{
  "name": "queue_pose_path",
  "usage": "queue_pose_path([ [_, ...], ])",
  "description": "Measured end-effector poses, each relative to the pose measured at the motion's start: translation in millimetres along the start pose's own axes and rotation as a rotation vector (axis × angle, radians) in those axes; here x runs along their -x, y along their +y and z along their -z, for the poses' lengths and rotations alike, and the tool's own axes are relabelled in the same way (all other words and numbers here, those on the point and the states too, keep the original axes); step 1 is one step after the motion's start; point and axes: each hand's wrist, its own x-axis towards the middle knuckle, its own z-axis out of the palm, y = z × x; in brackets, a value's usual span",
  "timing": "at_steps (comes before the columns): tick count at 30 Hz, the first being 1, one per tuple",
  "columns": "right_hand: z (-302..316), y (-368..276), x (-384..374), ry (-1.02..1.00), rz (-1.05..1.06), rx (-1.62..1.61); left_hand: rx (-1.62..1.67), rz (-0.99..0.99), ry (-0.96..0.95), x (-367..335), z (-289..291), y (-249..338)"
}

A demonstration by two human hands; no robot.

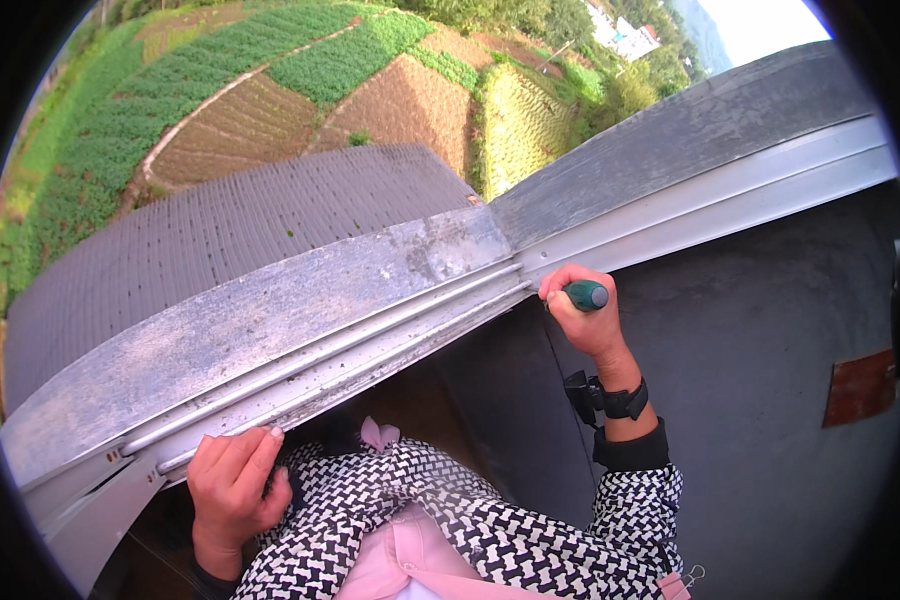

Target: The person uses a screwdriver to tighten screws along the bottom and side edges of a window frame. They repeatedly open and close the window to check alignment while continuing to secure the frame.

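While the right hand is wrapped tightly round a green-handled tool, its fingers sit at the corner of the metal track — tool tip not discernible. Left hand: fingers half curled at the track's near edge, thumb apart from them; cannot tell whether anything is gripped. Track surface speckled with dirt between both sets of fingers. Beyond them: stained grey ledge, ribbed roof, planted fields. Right of the right fingers: dark grey surface — reddish-brown patch farther off.
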Motion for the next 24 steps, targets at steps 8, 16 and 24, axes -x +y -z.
queue_pose_path([
  [8,26,-39,28,-0.016,0.033,-0.148,0.022,-0.022,0.042,-1,-1,-2],
  [16,-2,-26,17,-0.135,0.035,-0.233,0.018,-0.037,0.049,-1,-2,-4],
  [24,28,-18,14,-0.075,-0.048,0.015,0.011,-0.025,0.033,-2,-3,-4],
])
